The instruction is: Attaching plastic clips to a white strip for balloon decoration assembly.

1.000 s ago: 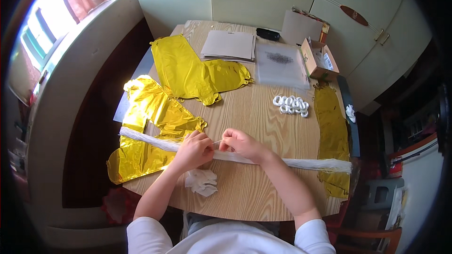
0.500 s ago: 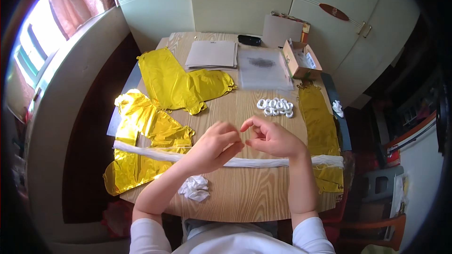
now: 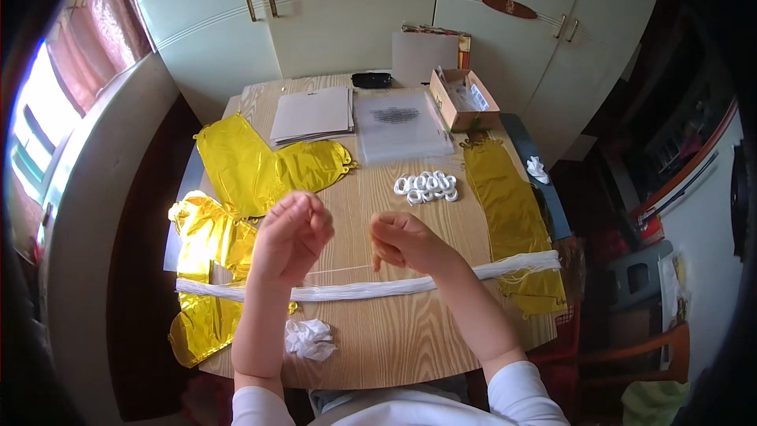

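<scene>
My left hand (image 3: pixel 296 237) is raised over the table with its fingers curled and pressed together; what they hold, if anything, is hidden. To its right, my right hand (image 3: pixel 406 238) pinches with fingers bent downward. A thin white thread (image 3: pixel 339 270) runs from beside my left wrist to the right hand's fingers. Below both hands a long bundle of white thread (image 3: pixel 386 289) lies across the table, passing under my left forearm. Just beyond the right hand sit several small white coils (image 3: pixel 426 187), grouped together. Crumpled white tissue (image 3: pixel 309 339) lies near the front edge.
Flat yellow-gold foil balloons (image 3: pixel 244 162) cover the table's left side, with another foil piece (image 3: pixel 509 213) at right. Farther back are grey cards (image 3: pixel 311 114), a clear plastic sheet (image 3: pixel 402 130), a black tray (image 3: pixel 371 80) and a cardboard box (image 3: pixel 473 120). Cabinets (image 3: pixel 347 31) stand behind.
My hands were close together and have moved apart, the left one going left and turning upward. The whole view has shifted, so the table things appear farther left and lower.
</scene>
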Demonstrator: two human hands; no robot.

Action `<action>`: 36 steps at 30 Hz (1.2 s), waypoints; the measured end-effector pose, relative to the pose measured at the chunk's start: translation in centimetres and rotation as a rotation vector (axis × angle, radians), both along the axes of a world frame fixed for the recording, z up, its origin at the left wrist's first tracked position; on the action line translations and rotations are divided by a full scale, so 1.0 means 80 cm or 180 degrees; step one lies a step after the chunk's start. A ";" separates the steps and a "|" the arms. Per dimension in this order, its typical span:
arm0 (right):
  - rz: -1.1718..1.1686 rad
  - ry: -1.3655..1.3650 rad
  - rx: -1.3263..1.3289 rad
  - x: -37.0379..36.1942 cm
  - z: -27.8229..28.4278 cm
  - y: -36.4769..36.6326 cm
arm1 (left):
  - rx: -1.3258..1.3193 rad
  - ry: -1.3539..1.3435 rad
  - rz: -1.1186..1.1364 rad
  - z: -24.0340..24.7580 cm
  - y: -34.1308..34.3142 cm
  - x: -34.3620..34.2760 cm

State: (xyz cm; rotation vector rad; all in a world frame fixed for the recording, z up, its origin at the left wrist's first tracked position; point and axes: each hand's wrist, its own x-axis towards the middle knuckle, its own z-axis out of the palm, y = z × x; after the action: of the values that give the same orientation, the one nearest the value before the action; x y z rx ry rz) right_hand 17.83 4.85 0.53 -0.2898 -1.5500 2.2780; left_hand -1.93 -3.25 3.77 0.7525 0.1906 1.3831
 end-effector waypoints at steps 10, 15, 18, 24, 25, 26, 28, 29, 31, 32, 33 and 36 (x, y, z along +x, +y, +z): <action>-0.1006 0.0439 0.1048 0.027 0.040 -0.010 | 0.1225 0.4751 0.2040 0.022 0.002 0.017; -0.1483 -0.0468 0.2486 -0.005 0.022 -0.009 | 0.0715 0.2029 0.1126 0.021 -0.001 0.028; -0.0646 -0.0239 0.2730 -0.004 0.039 -0.029 | 0.1019 0.4023 0.2707 0.016 0.009 0.032; -0.1589 -0.0256 0.3107 -0.008 0.030 -0.024 | 0.0588 0.1500 0.0896 0.018 -0.006 0.027; -0.1573 -0.0322 0.3365 -0.012 0.028 -0.027 | 0.0448 0.1155 0.1139 0.022 -0.004 0.038; -0.1336 -0.0344 0.3362 -0.008 0.030 -0.033 | 0.0480 0.1820 0.2124 0.014 0.005 0.046; -0.1389 -0.0007 0.3023 -0.004 0.045 -0.036 | 0.1171 0.3590 0.2048 0.011 0.005 0.027; -0.1410 0.0160 0.2851 -0.003 0.048 -0.035 | 0.1518 0.4474 0.1962 0.009 0.003 0.015; -0.1726 -0.0062 0.3051 -0.005 0.040 -0.031 | 0.1213 0.2778 0.0956 0.008 0.001 0.014; -0.1734 -0.0159 0.3299 -0.010 0.024 -0.027 | 0.1086 0.2123 0.1035 0.010 0.000 0.025; -0.1745 -0.0252 0.3531 -0.016 0.018 -0.028 | 0.0945 0.1479 0.1100 0.014 0.000 0.037; -0.1486 0.0059 0.3491 -0.009 0.030 -0.034 | 0.1208 0.3589 0.2206 0.016 0.006 0.033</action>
State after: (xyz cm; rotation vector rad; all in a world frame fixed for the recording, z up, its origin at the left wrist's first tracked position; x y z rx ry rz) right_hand 17.11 2.09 2.93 -0.2636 -2.1576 0.8780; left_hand 0.75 -2.78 5.01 1.8611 1.1785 1.4874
